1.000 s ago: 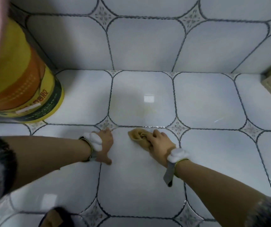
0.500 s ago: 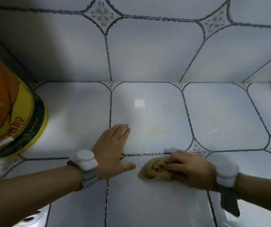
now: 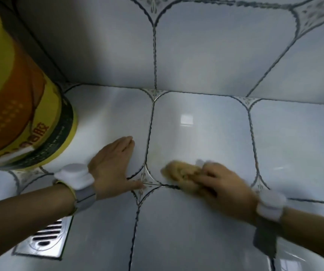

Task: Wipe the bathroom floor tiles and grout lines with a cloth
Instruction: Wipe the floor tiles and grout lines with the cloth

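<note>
I look down at the floor tiles, white with dark grout lines, and I take the yellow bucket as my landmark. It stands at the far left, in the corner beside the wall.

My left hand lies flat on the tile just to the right of the bucket's base, with straight fingers held together and the thumb spread toward the grout crossing. It holds nothing. A white wrist device sits on this wrist.

The cloth, tan and bunched into a lump, is farther right of the bucket, past the left hand, on the near edge of the middle tile and touching the horizontal grout line there. My right hand grips it from the right side with curled fingers; this hand is blurred, so I cannot tell the finger positions exactly.

Below the bucket, nearer to me, a metal floor drain is partly hidden under my left forearm.
</note>
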A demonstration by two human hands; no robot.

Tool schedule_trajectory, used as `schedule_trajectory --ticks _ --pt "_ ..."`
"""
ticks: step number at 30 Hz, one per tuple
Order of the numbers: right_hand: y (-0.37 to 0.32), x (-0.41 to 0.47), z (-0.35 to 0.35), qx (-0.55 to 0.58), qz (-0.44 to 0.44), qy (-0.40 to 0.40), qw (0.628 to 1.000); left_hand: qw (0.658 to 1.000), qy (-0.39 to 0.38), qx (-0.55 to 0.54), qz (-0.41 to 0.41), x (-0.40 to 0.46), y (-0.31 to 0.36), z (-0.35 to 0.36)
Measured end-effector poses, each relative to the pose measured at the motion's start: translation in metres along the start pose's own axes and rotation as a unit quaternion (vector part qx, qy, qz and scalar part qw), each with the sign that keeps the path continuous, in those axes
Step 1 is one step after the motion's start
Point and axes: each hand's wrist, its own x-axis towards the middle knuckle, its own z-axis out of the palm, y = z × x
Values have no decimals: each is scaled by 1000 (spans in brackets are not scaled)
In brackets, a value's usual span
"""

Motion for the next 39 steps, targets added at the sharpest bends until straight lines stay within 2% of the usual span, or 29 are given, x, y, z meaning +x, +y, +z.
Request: schedule_trajectory --ticks 2,5,7,9,12,14,16,19,22,24,26,28,30,32,35,37,39 --pt "-24 -20 9 4 -61 -34 998 1000 1 -9 -4 9 1 -5" --pt "-20 -6 6 -2 -74 -42 996 999 15 -38 -21 20 -4 -3" --pt "-5 27 1 2 -13 -23 1000 997 29 -55 -35 23 -9 2" --pt "20 79 -3 -27 82 38 995 995 39 -72 -54 24 -13 6" --pt "39 153 -9 -44 216 103 970 992 46 -94 -74 26 -18 5" --pt "36 177 -7 -43 255 115 959 987 59 -117 -94 24 -23 5" --pt "18 171 0 -45 234 101 966 983 61 -133 -114 19 -29 5" --pt "-30 112 19 30 71 15 997 983 54 -123 -123 17 -39 3" --pt "-80 40 40 66 -38 -99 992 979 52 -138 -140 17 -45 1" --pt "-86 26 46 78 -58 -115 989 976 41 -154 -150 12 -51 4" --pt "-74 43 45 67 -62 -85 992 973 33 -172 -150 9 -54 8" --pt "-55 81 42 38 -25 -18 999 970 39 -186 -151 7 -56 9" --pt "-27 136 35 -8 60 58 996 966 49 -202 -151 7 -56 8" --pt "-4 192 28 -47 169 113 978 962 57 -220 -153 8 -55 4" --pt "-5 241 27 -55 280 118 951 949 93 -257 -158 8 -59 -3" --pt "-28 243 38 -40 251 99 962 935 133 -286 -164 7 -61 -10" --pt "-67 225 58 5 146 67 987 920 162 -319 -160 5 -63 -14"
